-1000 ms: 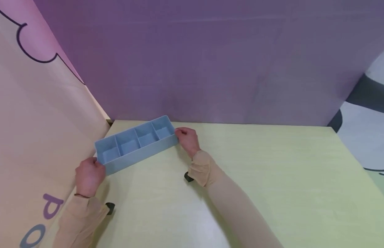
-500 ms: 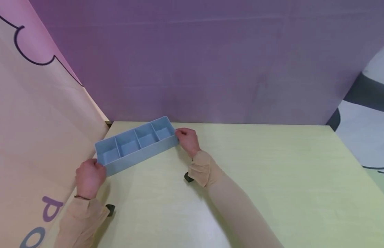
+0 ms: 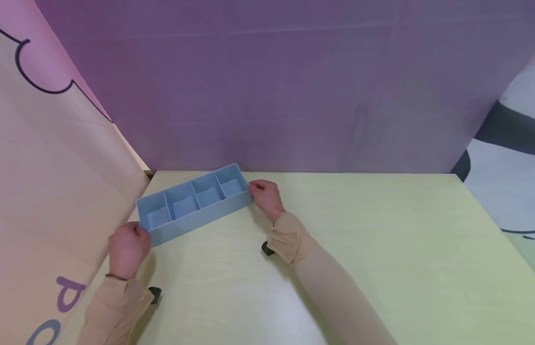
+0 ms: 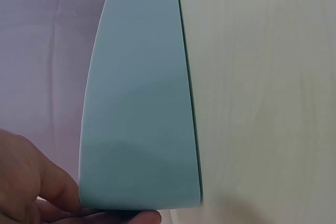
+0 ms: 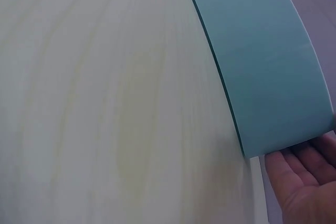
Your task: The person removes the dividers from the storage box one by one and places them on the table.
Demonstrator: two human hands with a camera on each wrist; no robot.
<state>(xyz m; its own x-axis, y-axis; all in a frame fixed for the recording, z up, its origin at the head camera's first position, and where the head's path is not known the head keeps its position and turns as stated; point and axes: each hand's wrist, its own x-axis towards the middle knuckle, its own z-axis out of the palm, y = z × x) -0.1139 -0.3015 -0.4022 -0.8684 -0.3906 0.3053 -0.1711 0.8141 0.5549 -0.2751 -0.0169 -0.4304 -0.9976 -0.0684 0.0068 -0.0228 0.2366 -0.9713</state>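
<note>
A light blue divided box lies at an angle on the table's far left part, its right end farther back. Several open compartments run along it, with nothing visible in them. At the box's near left end, my left hand grips the corner. The left wrist view shows the thumb by the rim and fingers against the end wall. My right hand holds the opposite end, thumb and forefinger at the top rim. In the right wrist view, its other fingers bend against the end face; the thumb is mostly hidden.
The pale wooden table stretches to the right and toward me. A purple panel rises behind its back edge, and a printed beige sheet hangs close along the left side. A black-and-white printed panel stands at the right.
Both hands and the box have shifted slightly to the right over the table, keeping the same grip. The head view has also turned a little.
</note>
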